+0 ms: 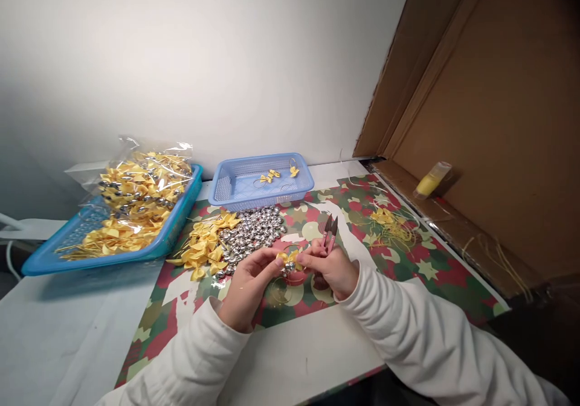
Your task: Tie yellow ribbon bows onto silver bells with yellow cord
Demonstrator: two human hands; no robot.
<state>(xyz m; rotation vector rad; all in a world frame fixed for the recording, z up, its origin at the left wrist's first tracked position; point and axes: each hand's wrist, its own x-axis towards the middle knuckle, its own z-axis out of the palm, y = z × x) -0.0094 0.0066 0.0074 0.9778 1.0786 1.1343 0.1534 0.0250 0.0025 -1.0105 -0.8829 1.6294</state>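
Note:
Between the fingertips of both hands is a small yellow ribbon bow (290, 257) with silver bells under it and a thin cord loop. My left hand (248, 285) pinches its left side with thumb and forefinger. On the other side, my right hand (334, 272) pinches the bow too, while a pair of thread snips (330, 232), blades up, rests in the same hand. Just beyond my left hand lie loose silver bells (254, 234) in a heap, beside a pile of yellow bows (203, 246) with long ties.
A blue basket (260, 202) at the back holds a few finished-looking bows with loops. On the left, a larger blue tray (198, 185) carries a plastic bag of bows. Yellow thread scraps (401, 234) lie right, near a small bottle (432, 180) on a cardboard ledge.

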